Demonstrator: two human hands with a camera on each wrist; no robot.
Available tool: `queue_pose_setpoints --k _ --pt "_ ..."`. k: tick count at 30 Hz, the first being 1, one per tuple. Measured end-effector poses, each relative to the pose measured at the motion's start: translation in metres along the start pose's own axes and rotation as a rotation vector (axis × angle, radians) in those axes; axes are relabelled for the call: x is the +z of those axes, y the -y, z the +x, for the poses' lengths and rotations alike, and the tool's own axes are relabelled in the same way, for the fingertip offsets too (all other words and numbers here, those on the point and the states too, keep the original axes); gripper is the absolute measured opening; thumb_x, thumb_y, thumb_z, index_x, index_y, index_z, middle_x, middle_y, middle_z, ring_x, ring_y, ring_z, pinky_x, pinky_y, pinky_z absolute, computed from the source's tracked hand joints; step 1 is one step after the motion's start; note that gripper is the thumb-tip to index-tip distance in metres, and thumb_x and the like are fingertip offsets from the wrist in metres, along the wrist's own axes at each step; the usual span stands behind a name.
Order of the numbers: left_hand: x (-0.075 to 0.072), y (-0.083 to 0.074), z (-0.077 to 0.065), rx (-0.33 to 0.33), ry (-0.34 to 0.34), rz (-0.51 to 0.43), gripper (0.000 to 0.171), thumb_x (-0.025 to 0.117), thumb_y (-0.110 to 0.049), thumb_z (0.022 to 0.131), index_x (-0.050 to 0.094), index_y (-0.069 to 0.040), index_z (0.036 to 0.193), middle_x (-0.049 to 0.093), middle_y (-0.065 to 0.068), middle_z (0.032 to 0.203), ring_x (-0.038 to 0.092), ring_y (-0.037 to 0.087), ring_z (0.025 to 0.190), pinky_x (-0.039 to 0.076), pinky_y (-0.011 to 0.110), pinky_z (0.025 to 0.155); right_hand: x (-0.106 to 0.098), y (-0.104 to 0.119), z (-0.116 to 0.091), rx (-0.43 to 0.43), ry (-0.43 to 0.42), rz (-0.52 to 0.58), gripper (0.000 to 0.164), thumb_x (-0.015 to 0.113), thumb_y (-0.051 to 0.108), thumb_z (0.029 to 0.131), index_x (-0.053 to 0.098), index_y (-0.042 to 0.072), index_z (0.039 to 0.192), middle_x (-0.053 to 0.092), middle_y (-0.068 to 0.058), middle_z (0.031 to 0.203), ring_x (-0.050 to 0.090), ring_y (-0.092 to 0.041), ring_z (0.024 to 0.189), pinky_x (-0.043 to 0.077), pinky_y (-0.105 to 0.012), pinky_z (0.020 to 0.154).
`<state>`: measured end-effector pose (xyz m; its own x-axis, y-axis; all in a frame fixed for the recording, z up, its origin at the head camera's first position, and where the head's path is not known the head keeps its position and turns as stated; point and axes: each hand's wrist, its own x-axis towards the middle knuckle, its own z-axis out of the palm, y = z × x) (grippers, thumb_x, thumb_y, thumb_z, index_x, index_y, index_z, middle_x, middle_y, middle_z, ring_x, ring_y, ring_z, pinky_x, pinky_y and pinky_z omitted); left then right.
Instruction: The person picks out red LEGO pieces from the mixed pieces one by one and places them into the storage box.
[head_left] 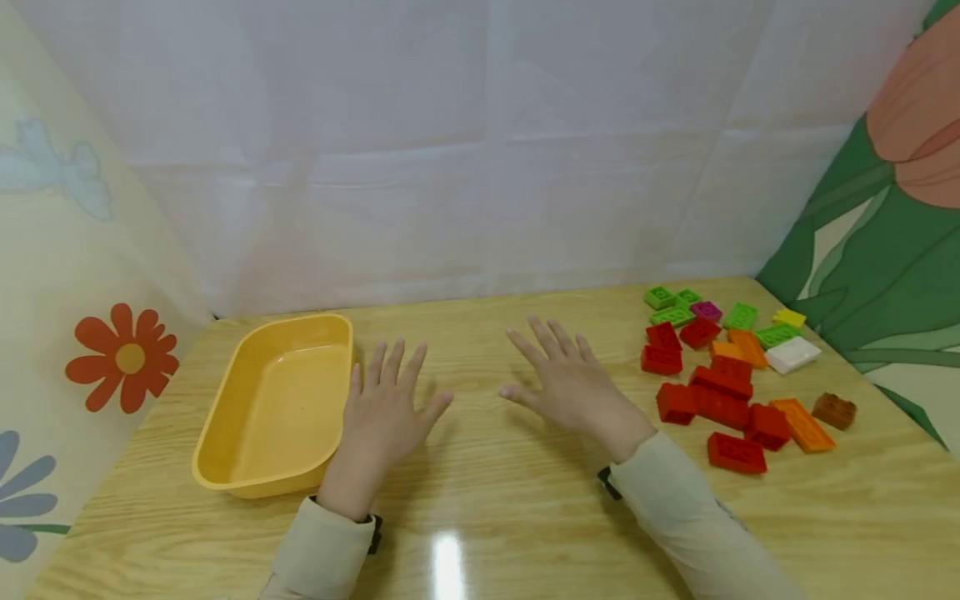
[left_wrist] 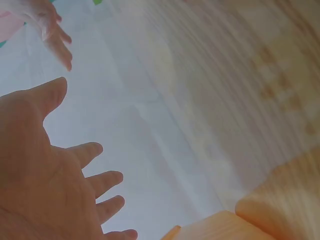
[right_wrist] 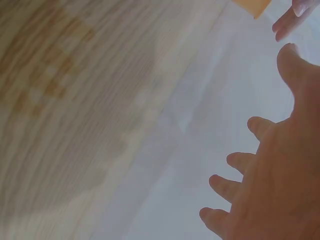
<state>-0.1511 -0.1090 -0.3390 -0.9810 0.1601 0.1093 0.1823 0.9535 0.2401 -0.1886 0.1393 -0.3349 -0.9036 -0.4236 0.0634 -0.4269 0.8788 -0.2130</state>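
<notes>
Both hands are held over the wooden table (head_left: pixel 480 483) with fingers spread and nothing in them. My left hand (head_left: pixel 384 417) is just right of a yellow plastic tray (head_left: pixel 273 483), overlapping its right rim in the head view. My right hand (head_left: pixel 572 385) hovers between the middle of the table and a loose group of toy building bricks on the right. Nearest to it are red bricks (head_left: pixel 677 404). In the left wrist view the left palm (left_wrist: pixel 45 165) shows with straight fingers; the right wrist view shows the right palm (right_wrist: pixel 280 175) likewise.
Green bricks (head_left: pixel 671 317), orange bricks (head_left: pixel 802 425), a white brick (head_left: pixel 792 355), a yellow brick (head_left: pixel 789 317) and a brown brick (head_left: pixel 834 411) lie at the right. A white cloth (head_left: pixel 480 167) hangs behind the table. Flower-patterned cloths flank both sides.
</notes>
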Motion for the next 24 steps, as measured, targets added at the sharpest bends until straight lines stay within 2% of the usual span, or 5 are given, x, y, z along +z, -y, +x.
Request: queue_pose_setpoints --k 9,16,24 --pt "-0.013 0.007 -0.001 -0.027 -0.008 0.010 0.079 0.046 -0.061 0.097 0.025 -0.016 0.158 0.016 0.016 0.163 0.006 0.037 0.150 0.008 0.061 0.116 0.003 0.004 0.000 -0.011 0.029 -0.001 0.081 0.053 0.058 0.095 0.023 0.018 0.159 0.007 -0.014 0.165 0.009 -0.042 0.148 0.009 -0.063 0.115" --pt "-0.028 0.029 -0.003 -0.069 -0.001 -0.054 0.079 0.046 -0.056 0.099 0.018 -0.014 0.160 0.009 0.019 0.164 0.004 0.042 0.149 0.006 0.064 0.114 0.003 0.011 -0.002 -0.031 0.105 0.010 0.082 0.053 0.058 0.095 0.020 0.019 0.159 0.007 -0.015 0.165 0.013 -0.043 0.147 0.013 -0.062 0.115" --pt "-0.048 0.055 -0.009 -0.122 0.011 -0.087 0.077 0.044 -0.052 0.101 0.015 -0.011 0.160 0.008 0.024 0.162 0.006 0.048 0.146 0.008 0.067 0.113 0.004 0.017 -0.004 -0.063 0.165 0.029 0.079 0.057 0.053 0.095 0.027 0.015 0.158 0.014 -0.016 0.164 0.018 -0.041 0.147 0.016 -0.061 0.115"
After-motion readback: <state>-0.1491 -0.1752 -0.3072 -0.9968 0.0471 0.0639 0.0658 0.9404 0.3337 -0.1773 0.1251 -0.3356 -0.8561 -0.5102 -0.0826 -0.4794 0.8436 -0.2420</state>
